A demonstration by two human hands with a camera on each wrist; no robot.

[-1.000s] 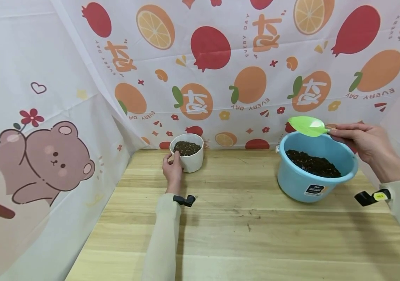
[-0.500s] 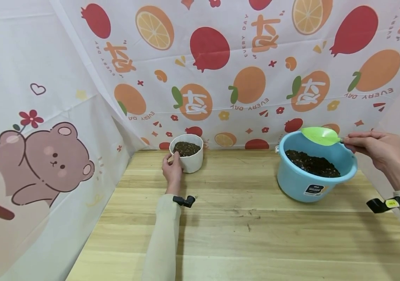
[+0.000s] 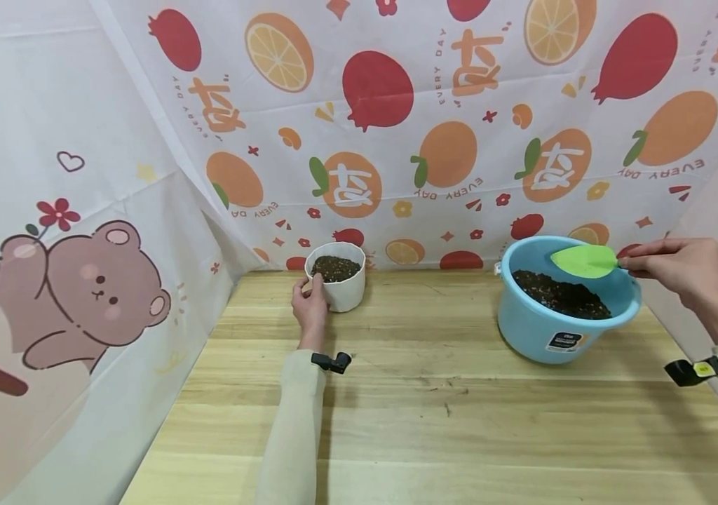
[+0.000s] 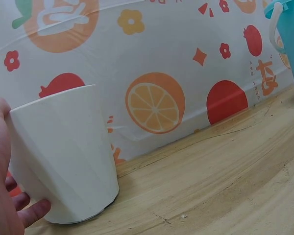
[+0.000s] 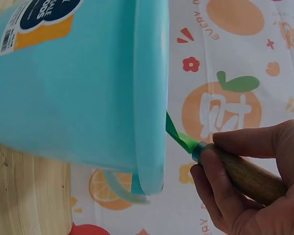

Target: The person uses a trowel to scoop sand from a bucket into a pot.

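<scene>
One white pot point(image 3: 346, 294) over there is clasped by the left hand point(image 3: 310, 305); the right hand point(image 3: 683, 268) grips a green trowel point(image 3: 585, 261).

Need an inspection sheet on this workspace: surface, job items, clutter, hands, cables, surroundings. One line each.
Surface: pale wood-grain table.
Job items: white pot and blue bucket, both upright, holding dark soil; green trowel, blade at the bucket's mouth.
Clutter: small dark specks mid-table.
Hands: left hand grips the pot's side; right hand grips the trowel's wooden handle.
Cables: nothing seen.
Surroundings: fruit-print sheet behind, bear-print sheet at left.
</scene>
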